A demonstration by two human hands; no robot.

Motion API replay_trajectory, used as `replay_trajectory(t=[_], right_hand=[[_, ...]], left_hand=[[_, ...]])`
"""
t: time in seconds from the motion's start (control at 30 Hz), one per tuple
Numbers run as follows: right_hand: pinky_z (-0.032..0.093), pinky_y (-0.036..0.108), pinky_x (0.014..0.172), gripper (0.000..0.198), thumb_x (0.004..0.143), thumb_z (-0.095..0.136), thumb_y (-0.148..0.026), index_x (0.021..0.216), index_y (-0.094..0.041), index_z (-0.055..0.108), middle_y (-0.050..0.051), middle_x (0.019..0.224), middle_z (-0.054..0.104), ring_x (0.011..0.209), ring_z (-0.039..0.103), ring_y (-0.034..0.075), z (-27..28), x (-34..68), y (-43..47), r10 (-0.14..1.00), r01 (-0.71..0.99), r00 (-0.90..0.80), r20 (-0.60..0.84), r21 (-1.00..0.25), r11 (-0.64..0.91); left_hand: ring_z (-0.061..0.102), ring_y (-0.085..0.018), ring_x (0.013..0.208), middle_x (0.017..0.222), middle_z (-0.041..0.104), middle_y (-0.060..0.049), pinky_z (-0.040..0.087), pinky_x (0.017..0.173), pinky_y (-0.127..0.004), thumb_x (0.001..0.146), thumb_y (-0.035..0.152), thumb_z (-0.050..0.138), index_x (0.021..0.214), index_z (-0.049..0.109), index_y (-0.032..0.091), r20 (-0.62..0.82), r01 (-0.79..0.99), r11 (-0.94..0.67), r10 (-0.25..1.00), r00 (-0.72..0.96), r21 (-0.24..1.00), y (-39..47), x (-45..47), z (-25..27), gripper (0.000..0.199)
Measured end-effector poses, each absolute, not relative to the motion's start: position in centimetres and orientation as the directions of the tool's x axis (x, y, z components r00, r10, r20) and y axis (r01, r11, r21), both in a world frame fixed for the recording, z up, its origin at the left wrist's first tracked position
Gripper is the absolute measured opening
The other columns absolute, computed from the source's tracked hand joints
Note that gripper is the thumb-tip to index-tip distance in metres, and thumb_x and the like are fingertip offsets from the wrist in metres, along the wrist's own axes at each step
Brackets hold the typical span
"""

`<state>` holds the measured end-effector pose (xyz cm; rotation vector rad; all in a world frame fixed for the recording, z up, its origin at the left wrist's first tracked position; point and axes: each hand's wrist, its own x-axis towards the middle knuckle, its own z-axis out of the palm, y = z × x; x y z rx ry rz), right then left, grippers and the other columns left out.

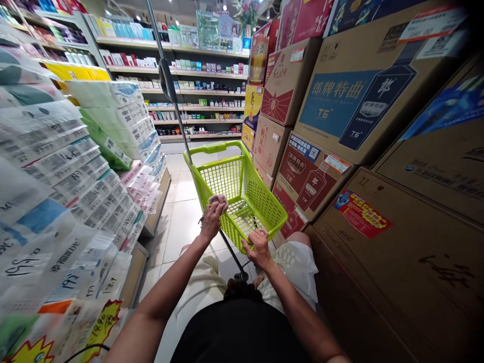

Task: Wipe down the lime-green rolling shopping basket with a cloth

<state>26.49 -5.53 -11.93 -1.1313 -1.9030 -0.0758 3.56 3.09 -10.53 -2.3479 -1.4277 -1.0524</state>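
A lime-green plastic shopping basket (264, 209) with grid walls stands in front of my knees, tilted in the view. Its inside shows only the slatted bottom. My left hand (212, 218) is closed on a crumpled pinkish-grey cloth (218, 201), pressed against the basket's left rim. With fingers curled over the near right rim, my right hand (259, 247) grips the basket. A long grey pole (176, 101) with a dark clamp rises at the basket's left side. Below the basket, a dark rod runs down to a small black wheel (241, 276).
Wrapped paper packs (79, 176) with handwritten prices are stacked along the left. Large cardboard cartons (340, 101) tower close on the right. Shelves (204, 73) of small boxes and bottles cross the back. Pale floor tiles (177, 191) run between the stacks.
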Motion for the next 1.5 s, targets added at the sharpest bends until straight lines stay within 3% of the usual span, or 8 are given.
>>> replay_trajectory(t=[0.17,0.37,0.5,0.8,0.93,1.13,1.33,1.5], right_hand=[[0.036,0.035,0.095,0.033,0.1,0.053,-0.034,0.07,-0.024,0.044,-0.004,0.066,0.051,0.071,0.052,0.015,-12.0,27.8,-5.1,0.649,0.704,-0.189,0.737,-0.359,0.613],[0.037,0.035,0.091,0.038,0.1,0.048,-0.035,0.065,-0.024,0.038,-0.005,0.061,0.045,0.065,0.048,0.015,-12.4,31.3,-3.7,0.638,0.676,-0.188,0.747,-0.373,0.636],[0.034,0.035,0.095,0.04,0.104,0.045,-0.035,0.065,-0.023,0.046,-0.004,0.063,0.053,0.069,0.052,0.015,-11.3,32.6,-3.3,0.725,0.734,-0.241,0.645,-0.367,0.571],[0.033,0.036,0.097,0.036,0.106,0.048,-0.049,0.119,-0.02,0.065,0.008,0.107,0.075,0.101,0.064,0.023,-8.1,27.4,-2.5,0.789,0.857,-0.252,0.56,-0.249,0.45],[0.034,0.035,0.082,0.038,0.103,0.051,-0.056,0.1,-0.021,0.066,0.009,0.092,0.073,0.089,0.063,0.024,-9.0,26.8,-2.3,0.78,0.883,-0.32,0.538,-0.13,0.452],[0.032,0.033,0.077,0.037,0.101,0.056,-0.054,0.082,-0.023,0.06,0.006,0.081,0.072,0.08,0.062,0.022,-9.2,27.7,-2.2,0.77,0.874,-0.336,0.542,-0.124,0.469],[0.031,0.033,0.075,0.036,0.099,0.057,-0.053,0.082,-0.022,0.06,0.005,0.079,0.072,0.077,0.062,0.021,-9.2,27.9,-2.2,0.782,0.889,-0.34,0.523,-0.093,0.448],[0.031,0.033,0.074,0.032,0.097,0.061,-0.051,0.083,-0.022,0.06,0.005,0.08,0.071,0.076,0.061,0.021,-9.2,27.4,-2.4,0.777,0.888,-0.348,0.524,-0.082,0.453]], left_hand=[[0.055,-0.028,0.112,0.129,0.062,-0.013,0.051,0.102,-0.046,0.087,-0.004,0.039,0.147,0.056,0.022,0.62,0.775,-0.624,0.649,0.44,0.103,3.0,3.6,-10.7,0.068],[0.054,-0.029,0.111,0.135,0.061,-0.013,0.054,0.092,-0.045,0.08,-0.007,0.038,0.141,0.06,0.022,0.646,0.889,-0.409,0.739,0.189,0.208,5.6,3.2,-9.4,0.071],[0.053,-0.028,0.108,0.132,0.064,-0.012,0.053,0.095,-0.045,0.083,-0.007,0.036,0.142,0.06,0.022,0.628,0.848,-0.516,0.7,0.339,0.118,5.1,4.5,-9.7,0.07],[0.049,-0.032,0.121,0.14,0.057,-0.014,0.048,0.105,-0.05,0.08,-0.005,0.041,0.144,0.059,0.019,0.655,0.931,-0.304,0.749,0.103,0.202,5.7,0.5,-7.2,0.07],[0.052,-0.03,0.116,0.134,0.062,-0.012,0.05,0.101,-0.047,0.085,-0.005,0.037,0.14,0.063,0.024,0.599,0.886,-0.448,0.745,0.294,0.122,5.4,-1.1,-7.0,0.066],[0.05,-0.034,0.122,0.141,0.057,-0.016,0.049,0.103,-0.05,0.091,0.005,0.042,0.141,0.061,0.018,0.681,0.952,-0.231,0.731,0.034,0.201,6.3,-5.1,-4.0,0.055],[0.053,-0.031,0.121,0.136,0.061,-0.014,0.048,0.106,-0.049,0.091,0.002,0.041,0.138,0.065,0.023,0.579,0.894,-0.439,0.753,0.313,0.089,5.9,-5.6,-3.6,0.057],[0.054,-0.035,0.127,0.14,0.056,-0.018,0.047,0.108,-0.051,0.092,0.009,0.046,0.141,0.06,0.018,0.713,0.939,-0.207,0.699,-0.054,0.274,6.7,-7.3,-3.3,0.052]])
